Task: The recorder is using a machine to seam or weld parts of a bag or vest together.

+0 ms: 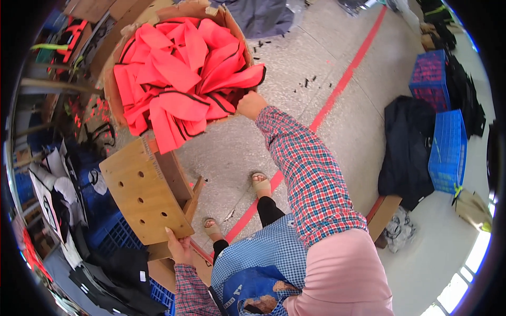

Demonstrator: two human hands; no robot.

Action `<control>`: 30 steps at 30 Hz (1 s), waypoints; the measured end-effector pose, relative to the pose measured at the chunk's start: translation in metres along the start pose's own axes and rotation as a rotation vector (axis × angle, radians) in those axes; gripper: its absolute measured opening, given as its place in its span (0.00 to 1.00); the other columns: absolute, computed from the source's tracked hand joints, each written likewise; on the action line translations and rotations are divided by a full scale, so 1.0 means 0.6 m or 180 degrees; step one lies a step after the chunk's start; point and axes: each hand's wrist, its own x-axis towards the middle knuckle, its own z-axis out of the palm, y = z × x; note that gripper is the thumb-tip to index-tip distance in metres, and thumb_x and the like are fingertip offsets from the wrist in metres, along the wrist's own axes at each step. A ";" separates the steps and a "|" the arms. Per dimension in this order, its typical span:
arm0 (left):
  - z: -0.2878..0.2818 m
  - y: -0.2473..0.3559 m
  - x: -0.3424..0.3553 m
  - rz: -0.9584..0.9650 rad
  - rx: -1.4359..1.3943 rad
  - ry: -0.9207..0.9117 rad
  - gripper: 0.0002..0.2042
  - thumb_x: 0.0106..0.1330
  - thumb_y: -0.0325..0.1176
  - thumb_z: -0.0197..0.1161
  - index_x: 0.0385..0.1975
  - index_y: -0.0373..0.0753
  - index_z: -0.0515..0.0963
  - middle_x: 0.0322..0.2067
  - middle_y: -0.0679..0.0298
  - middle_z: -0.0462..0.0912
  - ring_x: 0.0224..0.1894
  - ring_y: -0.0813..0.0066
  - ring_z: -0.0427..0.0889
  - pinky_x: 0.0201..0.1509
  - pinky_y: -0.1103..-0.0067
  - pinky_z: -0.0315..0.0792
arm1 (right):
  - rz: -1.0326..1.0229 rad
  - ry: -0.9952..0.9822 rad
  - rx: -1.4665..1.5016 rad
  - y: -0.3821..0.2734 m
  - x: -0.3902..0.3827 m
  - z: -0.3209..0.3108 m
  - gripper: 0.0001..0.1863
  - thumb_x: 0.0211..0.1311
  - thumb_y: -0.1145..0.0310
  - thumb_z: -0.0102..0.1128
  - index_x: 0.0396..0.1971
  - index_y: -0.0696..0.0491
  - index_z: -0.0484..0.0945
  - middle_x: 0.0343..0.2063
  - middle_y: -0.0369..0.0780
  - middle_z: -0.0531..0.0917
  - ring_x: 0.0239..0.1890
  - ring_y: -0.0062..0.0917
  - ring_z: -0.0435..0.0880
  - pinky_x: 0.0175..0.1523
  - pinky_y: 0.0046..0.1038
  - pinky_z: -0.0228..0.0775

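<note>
A wooden stool point(150, 189) with several round holes in its seat is tilted at the left. My left hand point(180, 248) grips its near edge, thumb on top and fingers underneath. Beyond it stands a cardboard box point(117, 100) heaped with bright pink-red fabric pieces point(174, 68) edged in black; some hang over the near rim. At the box's right side my right hand point(252, 105) is closed, with the arm stretched forward. Its fingertips are hidden, so whether they hold the rim or fabric is unclear.
A red line point(342, 87) crosses the grey floor, which has black scraps on it. Blue crates point(447, 152) and dark fabric point(406, 147) are at the right. Dark garments point(118, 274) and a blue crate point(113, 234) lie at the left. Dark cloth point(258, 16) lies beyond the box.
</note>
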 end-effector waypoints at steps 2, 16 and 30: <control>0.006 -0.001 -0.004 -0.0087 0.0113 -0.0011 0.25 0.67 0.54 0.57 0.54 0.39 0.70 0.42 0.64 0.79 0.41 0.73 0.80 0.47 0.72 0.76 | 0.0163 0.0017 0.0306 0.011 -0.075 0.017 0.08 0.51 0.67 0.57 0.19 0.47 0.85 0.20 0.36 0.85 0.26 0.28 0.86 0.31 0.32 0.74; 0.394 -0.175 -0.081 -0.1190 0.0801 -0.1299 0.41 0.64 0.45 0.63 0.70 0.41 0.44 0.67 0.52 0.49 0.66 0.59 0.58 0.61 0.50 0.62 | 0.1998 -0.1257 0.0840 0.032 -0.627 0.146 0.09 0.54 0.65 0.55 0.23 0.47 0.85 0.23 0.38 0.86 0.28 0.29 0.87 0.33 0.34 0.79; 0.198 0.027 -0.083 -0.1385 -0.0774 0.0086 0.55 0.52 0.65 0.65 0.69 0.37 0.41 0.67 0.52 0.51 0.70 0.57 0.54 0.67 0.50 0.55 | 0.1845 -0.1819 0.2663 -0.177 -0.692 -0.122 0.24 0.52 0.64 0.63 0.49 0.56 0.75 0.50 0.49 0.77 0.53 0.41 0.76 0.59 0.38 0.67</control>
